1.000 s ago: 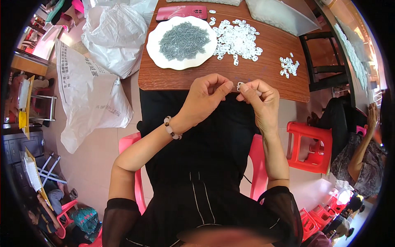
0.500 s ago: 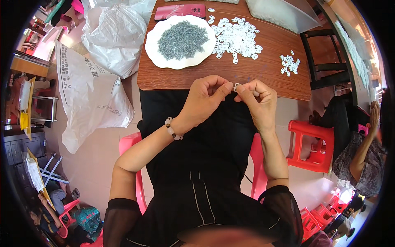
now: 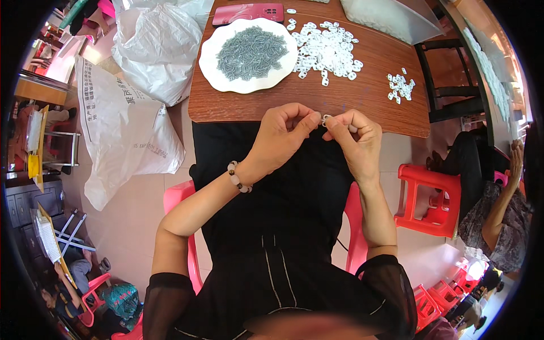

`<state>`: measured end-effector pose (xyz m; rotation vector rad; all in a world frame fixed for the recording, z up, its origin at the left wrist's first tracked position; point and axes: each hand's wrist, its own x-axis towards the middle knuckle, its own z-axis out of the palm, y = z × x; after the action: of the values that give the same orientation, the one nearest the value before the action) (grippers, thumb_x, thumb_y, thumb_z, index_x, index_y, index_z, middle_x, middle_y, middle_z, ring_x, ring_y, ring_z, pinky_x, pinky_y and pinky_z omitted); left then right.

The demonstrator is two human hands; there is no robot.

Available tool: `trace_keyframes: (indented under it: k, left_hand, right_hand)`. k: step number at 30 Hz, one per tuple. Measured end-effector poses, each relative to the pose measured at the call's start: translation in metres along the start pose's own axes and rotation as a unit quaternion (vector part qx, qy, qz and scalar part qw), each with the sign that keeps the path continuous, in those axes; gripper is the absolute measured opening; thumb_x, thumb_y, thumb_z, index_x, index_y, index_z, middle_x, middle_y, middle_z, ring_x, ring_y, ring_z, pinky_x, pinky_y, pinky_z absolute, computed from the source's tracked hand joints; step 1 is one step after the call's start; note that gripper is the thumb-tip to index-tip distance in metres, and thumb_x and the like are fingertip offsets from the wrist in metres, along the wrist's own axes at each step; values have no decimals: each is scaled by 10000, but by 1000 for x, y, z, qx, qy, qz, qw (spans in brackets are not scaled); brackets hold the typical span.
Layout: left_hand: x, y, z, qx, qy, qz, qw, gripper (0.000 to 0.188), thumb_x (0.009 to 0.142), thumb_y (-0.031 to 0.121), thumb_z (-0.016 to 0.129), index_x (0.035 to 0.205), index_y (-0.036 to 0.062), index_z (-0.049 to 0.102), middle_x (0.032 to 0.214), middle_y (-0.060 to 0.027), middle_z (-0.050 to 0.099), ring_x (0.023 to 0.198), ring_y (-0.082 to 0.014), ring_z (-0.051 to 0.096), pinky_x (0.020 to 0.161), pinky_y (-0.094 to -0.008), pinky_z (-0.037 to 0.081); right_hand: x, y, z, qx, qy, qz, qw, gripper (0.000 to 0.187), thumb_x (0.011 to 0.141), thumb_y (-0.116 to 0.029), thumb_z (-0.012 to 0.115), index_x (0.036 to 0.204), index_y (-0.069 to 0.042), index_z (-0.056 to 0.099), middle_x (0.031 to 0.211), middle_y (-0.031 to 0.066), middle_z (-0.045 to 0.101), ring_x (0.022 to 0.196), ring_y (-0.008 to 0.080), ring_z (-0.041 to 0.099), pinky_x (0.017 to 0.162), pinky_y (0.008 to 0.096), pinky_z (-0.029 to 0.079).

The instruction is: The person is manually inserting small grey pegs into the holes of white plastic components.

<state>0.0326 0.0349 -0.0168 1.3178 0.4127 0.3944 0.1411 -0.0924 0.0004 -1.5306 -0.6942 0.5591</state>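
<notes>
Just over the near edge of the table, my two hands meet fingertip to fingertip. A small white plastic piece (image 3: 326, 118) with a hole shows between them. My right hand (image 3: 359, 139) pinches it between thumb and finger. My left hand (image 3: 283, 137) is closed in a pinch against the other side of the piece; anything tiny in its fingertips is hidden. Beyond them stands a scalloped white plate (image 3: 212, 72) heaped with small grey screw-like pieces (image 3: 252, 54). To its right lies a large pile of white two-holed pieces (image 3: 326, 51), with a smaller pile (image 3: 400, 88) farther right.
A red phone (image 3: 247, 13) lies behind the plate on the brown table (image 3: 374, 107). At the back right is a pale container (image 3: 391, 20). White sacks (image 3: 127, 130) stand on the floor at left. A red stool (image 3: 428, 201) and a seated person (image 3: 496, 226) are at right.
My hands keep the same pinch around the white piece, with hardly any movement. The view has shifted very slightly; the plate and piles lie as before.
</notes>
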Motion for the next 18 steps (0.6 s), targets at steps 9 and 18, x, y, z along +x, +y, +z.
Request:
trace_keyframes:
  k: [9, 18]
  left_hand:
    - [0, -7, 0, 55, 28, 59, 996, 148, 885, 124, 648, 845, -18, 648, 687, 25, 612, 609, -7, 502, 526, -178, 388]
    - [-1, -6, 1, 67, 28, 51, 996, 126, 876, 99, 655, 861, -26, 652, 730, 0, 634, 637, -16, 522, 554, -176, 407]
  right_hand:
    - [-2, 0, 2, -47, -4, -1, 999, 119, 866, -90, 666, 786, -9, 633, 636, 13, 646, 562, -2, 536, 505, 154, 368]
    - [-2, 4, 1, -56, -15, 4, 998, 124, 872, -92, 657, 784, -8, 634, 626, 9, 644, 551, -4, 531, 497, 154, 360]
